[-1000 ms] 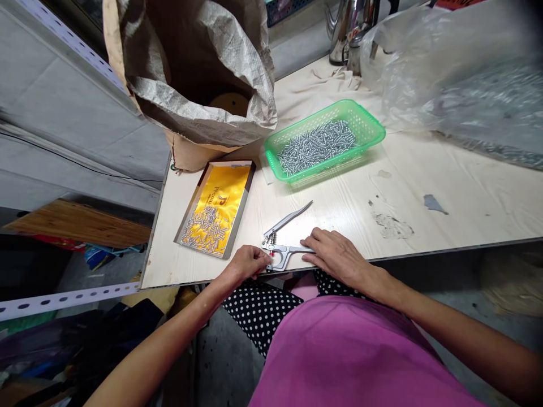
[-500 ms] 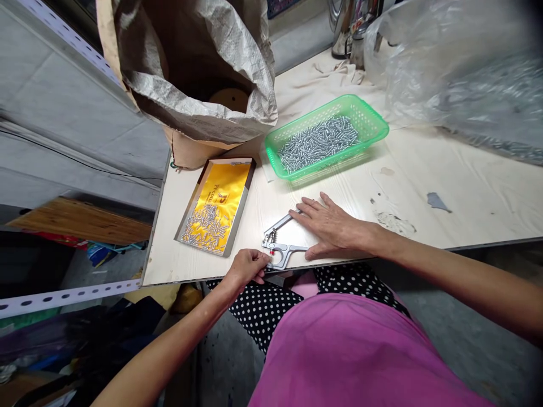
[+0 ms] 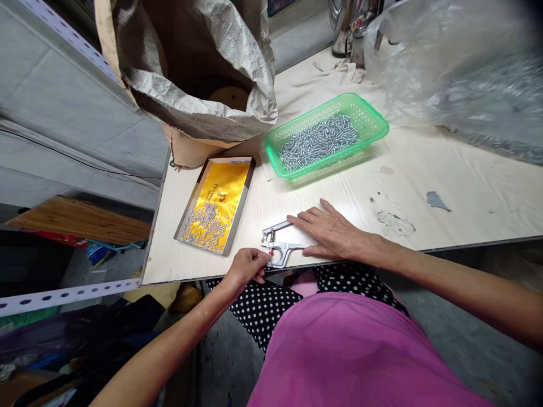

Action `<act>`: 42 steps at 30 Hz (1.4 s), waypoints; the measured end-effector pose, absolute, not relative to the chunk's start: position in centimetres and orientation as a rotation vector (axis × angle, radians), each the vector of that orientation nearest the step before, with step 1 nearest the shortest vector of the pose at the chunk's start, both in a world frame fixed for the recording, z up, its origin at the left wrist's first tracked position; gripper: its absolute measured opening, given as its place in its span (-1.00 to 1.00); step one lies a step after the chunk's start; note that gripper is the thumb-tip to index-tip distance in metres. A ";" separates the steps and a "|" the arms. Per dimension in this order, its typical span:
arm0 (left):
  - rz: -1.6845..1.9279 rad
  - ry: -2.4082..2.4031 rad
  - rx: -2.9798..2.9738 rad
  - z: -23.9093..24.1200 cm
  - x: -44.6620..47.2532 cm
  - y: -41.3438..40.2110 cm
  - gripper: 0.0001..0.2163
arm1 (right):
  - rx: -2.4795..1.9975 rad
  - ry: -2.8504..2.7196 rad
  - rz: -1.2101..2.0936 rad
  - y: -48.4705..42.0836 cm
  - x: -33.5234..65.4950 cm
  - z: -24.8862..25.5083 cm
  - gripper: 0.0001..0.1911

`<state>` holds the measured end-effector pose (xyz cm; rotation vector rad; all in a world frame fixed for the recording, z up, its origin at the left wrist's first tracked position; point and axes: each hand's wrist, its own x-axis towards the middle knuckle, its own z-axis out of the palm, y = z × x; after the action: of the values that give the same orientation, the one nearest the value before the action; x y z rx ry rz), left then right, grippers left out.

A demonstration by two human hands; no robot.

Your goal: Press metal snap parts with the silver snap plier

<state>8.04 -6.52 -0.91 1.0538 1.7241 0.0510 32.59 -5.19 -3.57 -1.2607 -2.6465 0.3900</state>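
A silver plier-like hand press (image 3: 278,244) lies near the front edge of the pale wooden table (image 3: 424,169). My right hand (image 3: 328,232) lies flat over its two handles, fingers stretched out, pressing them together. My left hand (image 3: 246,265) pinches at the tool's jaw end, where a small red part shows; what the fingertips hold is too small to name. To the left sits a yellow-lined box lid (image 3: 214,206) with several small metal pieces in it.
A green plastic basket (image 3: 373,121) of several small metal pieces stands behind the tool. A large open paper sack (image 3: 190,73) is at the back left, a clear plastic bag (image 3: 458,73) at the back right. Metal kettles (image 3: 354,25) stand far back.
My right hand moved from the lower handle up over both handles and pressed the raised upper handle down, closing the tool. My left hand stayed at the jaw.
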 end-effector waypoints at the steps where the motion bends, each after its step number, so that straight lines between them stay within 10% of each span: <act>1: 0.054 1.725 1.056 -1.0 8.0 -6.6 -0.85 | -1.255 -2.639 0.392 -5.2 32.6 -3.7 -0.23; 20: 0.041 1.625 1.016 -1.1 7.0 -6.8 -0.73 | -1.247 -2.576 0.339 -5.8 32.0 -4.6 -0.40; 27: 0.304 1.557 2.227 -0.6 8.5 -7.5 -0.77 | -1.212 -2.557 0.352 -6.3 31.6 -4.3 -0.51; 32: 0.015 1.175 2.583 -0.9 11.1 -5.1 -0.40 | -1.205 -2.519 0.351 -6.5 31.4 -4.8 -0.41; 42: -0.358 1.057 2.695 -0.2 13.0 -2.9 -0.49 | -1.530 -2.553 0.288 -7.2 32.3 -2.6 -0.54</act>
<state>13.03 -2.92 -0.24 2.6951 1.0575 -0.3577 32.26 -7.17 -2.63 -1.5304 -2.5527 0.2882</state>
